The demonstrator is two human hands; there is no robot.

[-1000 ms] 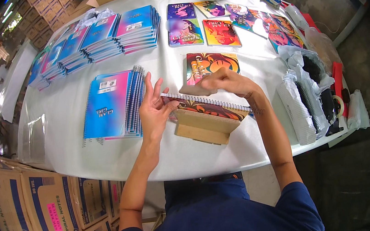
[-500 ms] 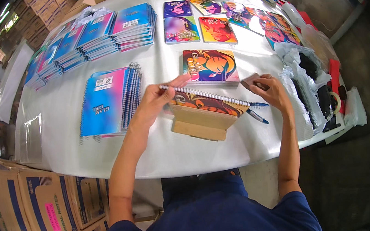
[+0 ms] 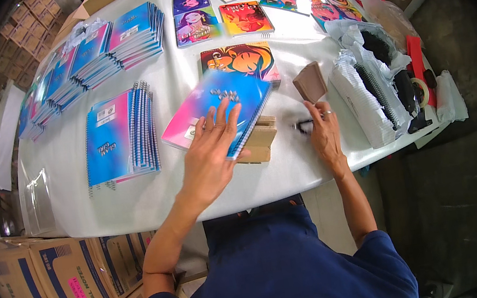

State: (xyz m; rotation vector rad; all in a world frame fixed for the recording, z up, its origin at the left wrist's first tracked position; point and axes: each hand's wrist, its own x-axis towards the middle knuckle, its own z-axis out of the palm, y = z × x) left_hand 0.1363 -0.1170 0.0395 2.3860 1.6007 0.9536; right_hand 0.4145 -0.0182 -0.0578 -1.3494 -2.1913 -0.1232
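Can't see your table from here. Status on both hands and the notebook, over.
Left hand on blue-pink spiral notebook. Right hand at small dark blurred item. Notebook partly covers folded cardboard.

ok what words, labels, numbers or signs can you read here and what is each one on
I won't copy out any wording, only where it stands:
Blue-pink notebook under the left hand: title lettering, blurred.
Blue-pink notebook pile: clear title lettering.
Its white sticker: print too small to read.
Cardboard box at lower left: large dark print.
Pink label on it: dark lettering.
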